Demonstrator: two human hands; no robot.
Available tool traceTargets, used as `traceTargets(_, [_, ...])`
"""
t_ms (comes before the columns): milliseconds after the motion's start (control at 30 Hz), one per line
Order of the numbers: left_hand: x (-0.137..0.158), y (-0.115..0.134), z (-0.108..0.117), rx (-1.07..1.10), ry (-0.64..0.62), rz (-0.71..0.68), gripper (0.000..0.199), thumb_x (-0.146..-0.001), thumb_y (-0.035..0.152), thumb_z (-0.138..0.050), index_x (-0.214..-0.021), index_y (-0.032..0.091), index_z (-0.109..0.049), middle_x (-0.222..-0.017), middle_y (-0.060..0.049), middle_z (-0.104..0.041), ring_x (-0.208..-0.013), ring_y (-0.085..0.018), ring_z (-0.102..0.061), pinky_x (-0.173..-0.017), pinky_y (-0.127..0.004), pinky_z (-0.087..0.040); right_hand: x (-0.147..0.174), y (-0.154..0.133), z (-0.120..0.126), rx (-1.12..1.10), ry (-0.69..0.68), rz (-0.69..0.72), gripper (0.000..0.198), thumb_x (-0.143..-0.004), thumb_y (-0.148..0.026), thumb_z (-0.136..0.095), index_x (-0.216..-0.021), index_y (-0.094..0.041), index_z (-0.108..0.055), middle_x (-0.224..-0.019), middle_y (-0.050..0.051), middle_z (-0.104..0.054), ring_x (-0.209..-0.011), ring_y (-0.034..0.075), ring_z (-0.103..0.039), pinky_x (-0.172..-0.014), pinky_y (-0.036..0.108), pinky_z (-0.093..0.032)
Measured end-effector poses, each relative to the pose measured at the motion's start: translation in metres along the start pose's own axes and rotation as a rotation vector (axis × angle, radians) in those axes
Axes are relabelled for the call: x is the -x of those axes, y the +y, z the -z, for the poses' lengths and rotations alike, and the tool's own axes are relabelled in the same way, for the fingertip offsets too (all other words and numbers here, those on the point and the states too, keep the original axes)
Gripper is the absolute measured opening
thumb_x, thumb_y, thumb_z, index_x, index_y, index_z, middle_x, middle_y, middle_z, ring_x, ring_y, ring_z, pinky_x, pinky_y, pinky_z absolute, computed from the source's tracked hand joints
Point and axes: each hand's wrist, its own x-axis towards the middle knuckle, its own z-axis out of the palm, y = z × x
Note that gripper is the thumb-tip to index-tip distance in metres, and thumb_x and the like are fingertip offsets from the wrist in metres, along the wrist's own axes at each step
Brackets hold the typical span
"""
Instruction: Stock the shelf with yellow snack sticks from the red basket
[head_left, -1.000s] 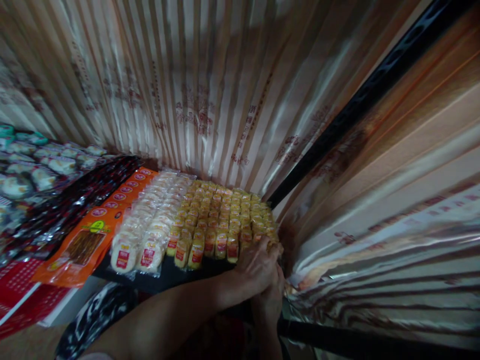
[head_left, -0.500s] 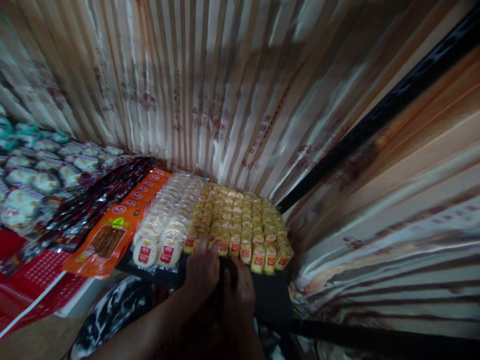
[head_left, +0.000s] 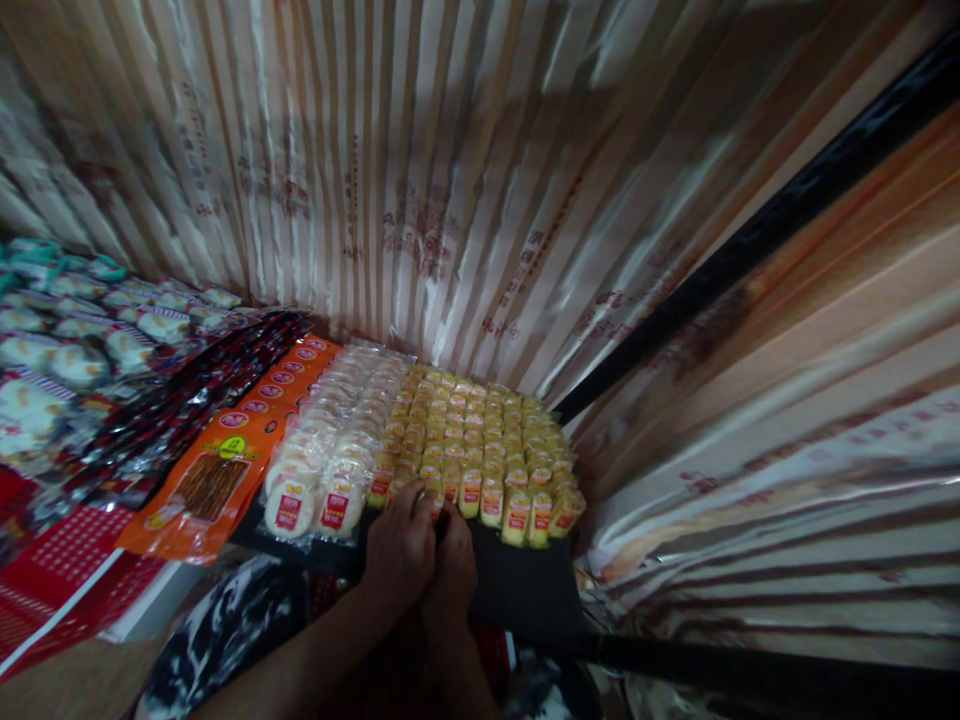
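Rows of small yellow wrapped cakes (head_left: pixel 517 515) with red and white labels stand on a dark shelf (head_left: pixel 525 590). At the front of these rows, my left hand (head_left: pixel 401 545) has its fingers curled against a yellow wrapped cake (head_left: pixel 436 503). Close beside it, my right hand (head_left: pixel 452 565) is also closed, its fingertips meeting the same packet from below. The hands cover most of that cake, so the exact grip is partly hidden. Just left are two rows of round white wrapped cakes (head_left: pixel 339 505), also red-labelled.
Left of the white cakes lie orange snack packets (head_left: pixel 214 480), dark red packets (head_left: pixel 187 400) and white bags (head_left: pixel 75 360). A red perforated basket (head_left: pixel 67 570) sits lower left. Pleated printed sheeting (head_left: pixel 420 180) rises behind; a black pole (head_left: pixel 712 265) slants across the right.
My right hand has moved left, closing the gap to my left hand. My left hand has shifted slightly down. The view has tilted a little.
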Motion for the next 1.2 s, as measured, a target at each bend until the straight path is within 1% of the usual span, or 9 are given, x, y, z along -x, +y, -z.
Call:
traceTargets(167, [-0.003, -0.001, 0.002, -0.002, 0.027, -0.022, 0.033, -0.089, 0.017, -0.035, -0.113, 0.016, -0.057, -0.113, -0.012, -0.060, -0.101, -0.021, -0.060, -0.082, -0.033, -0.052, 0.000, -0.010, 0.006, -0.105, -0.010, -0.124, 0.038, -0.086, -0.039, -0.039, -0.111, -0.015, -0.054, -0.108, 0.014, -0.064, -0.096, 0.023, -0.061, -0.082, 0.037, -0.047])
traceTargets(300, [-0.009, 0.005, 0.007, 0.040, 0.088, -0.056, 0.030, -0.090, 0.019, -0.035, -0.111, 0.016, -0.057, -0.109, -0.011, -0.061, -0.100, -0.020, -0.060, -0.081, -0.029, -0.052, -0.003, -0.014, 0.019, -0.216, -0.011, -0.111, 0.036, -0.083, -0.037, -0.047, -0.112, -0.017, -0.054, -0.107, 0.011, -0.064, -0.094, 0.021, -0.062, -0.080, 0.033, -0.048])
traceTargets(400, [-0.014, 0.016, 0.012, 0.082, 0.079, -0.049, 0.028, -0.091, 0.023, -0.036, -0.109, 0.017, -0.058, -0.108, -0.011, -0.061, -0.099, -0.020, -0.060, -0.082, -0.029, -0.052, -0.006, -0.011, 0.031, -0.257, -0.014, -0.108, 0.036, -0.082, -0.036, -0.049, -0.112, -0.018, -0.055, -0.107, 0.011, -0.064, -0.093, 0.020, -0.062, -0.079, 0.032, -0.049])
traceTargets(467, [-0.017, 0.025, 0.014, 0.124, 0.039, -0.024, 0.028, -0.091, 0.024, -0.037, -0.110, 0.018, -0.057, -0.112, -0.010, -0.059, -0.100, -0.020, -0.059, -0.082, -0.030, -0.052, -0.007, -0.006, 0.040, -0.261, -0.019, -0.117, 0.036, -0.082, -0.037, -0.049, -0.112, -0.018, -0.055, -0.108, 0.011, -0.064, -0.095, 0.020, -0.062, -0.081, 0.032, -0.049])
traceTargets(567, [-0.021, 0.038, 0.014, 0.194, -0.025, 0.020, 0.031, -0.090, 0.022, -0.039, -0.118, 0.020, -0.052, -0.122, -0.010, -0.054, -0.107, -0.020, -0.056, -0.086, -0.031, -0.050, -0.009, 0.006, 0.051, -0.238, 0.002, -0.127, 0.041, -0.082, -0.041, -0.049, -0.114, -0.017, -0.053, -0.112, 0.013, -0.062, -0.100, 0.022, -0.059, -0.085, 0.036, -0.048])
traceTargets(767, [-0.027, 0.060, 0.000, 0.349, -0.212, 0.001, 0.039, -0.088, 0.015, -0.041, -0.126, 0.018, -0.045, -0.121, -0.008, -0.057, -0.112, -0.019, -0.054, -0.095, -0.035, -0.045, -0.011, 0.036, 0.070, -0.175, 0.047, -0.159, 0.046, -0.082, -0.045, -0.049, -0.116, -0.015, -0.052, -0.112, 0.014, -0.060, -0.101, 0.025, -0.058, -0.087, 0.041, -0.047])
traceTargets(867, [-0.032, 0.074, -0.006, 0.424, -0.272, -0.010, 0.037, -0.087, 0.012, -0.041, -0.123, 0.019, -0.047, -0.120, -0.006, -0.058, -0.113, -0.017, -0.052, -0.099, -0.034, -0.042, -0.011, 0.049, 0.078, -0.145, 0.097, -0.193, 0.048, -0.082, -0.047, -0.048, -0.116, -0.014, -0.051, -0.109, 0.014, -0.060, -0.099, 0.025, -0.058, -0.087, 0.042, -0.047])
traceTargets(1000, [-0.041, 0.097, -0.016, 0.491, -0.378, 0.002, 0.034, -0.084, 0.010, -0.045, -0.116, 0.019, -0.050, -0.112, -0.005, -0.060, -0.105, -0.016, -0.056, -0.095, -0.030, -0.045, -0.010, 0.061, 0.089, -0.066, 0.210, -0.231, 0.052, -0.080, -0.051, -0.047, -0.115, -0.012, -0.052, -0.110, 0.018, -0.059, -0.102, 0.028, -0.057, -0.087, 0.043, -0.045])
traceTargets(1200, [-0.047, 0.126, -0.044, 0.521, -0.495, -0.039, 0.032, -0.084, 0.010, -0.046, -0.115, 0.016, -0.051, -0.112, -0.007, -0.059, -0.104, -0.017, -0.056, -0.094, -0.030, -0.044, -0.010, 0.074, 0.099, 0.022, 0.314, -0.173, 0.060, -0.084, -0.046, -0.040, -0.131, -0.008, -0.039, -0.127, 0.023, -0.047, -0.118, 0.032, -0.045, -0.095, 0.051, -0.037])
